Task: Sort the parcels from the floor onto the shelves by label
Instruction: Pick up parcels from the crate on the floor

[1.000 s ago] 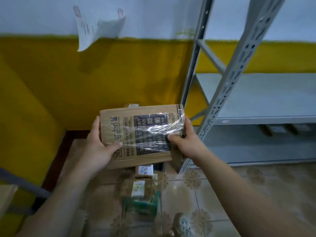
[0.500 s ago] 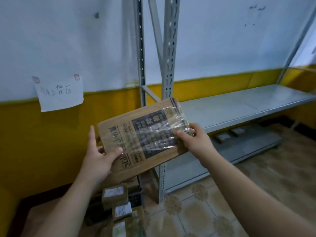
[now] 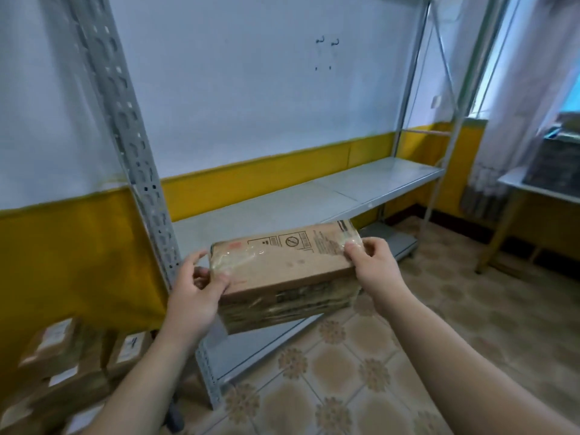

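Observation:
A flat brown cardboard parcel (image 3: 282, 271) with clear tape over its ends is held in the air in front of the grey metal shelf (image 3: 314, 199). My left hand (image 3: 194, 293) grips its left end, thumb on top. My right hand (image 3: 373, 268) pinches its right end. The parcel lies nearly flat, its plain top face up and its printed side edge toward me, just in front of and slightly below the shelf's front edge. The shelf surface behind it is bare.
Several brown labelled parcels (image 3: 62, 356) lie stacked on the floor at the lower left. A perforated grey upright (image 3: 138, 171) stands left of the parcel. A lower shelf (image 3: 389, 240) sits near the tiled floor. A table (image 3: 539, 189) stands at the right by a window.
The view has swung right and up from the floor pile to the shelf. Both hands have turned the parcel from face-toward-me to lying flat, and brought it close to the shelf's front edge.

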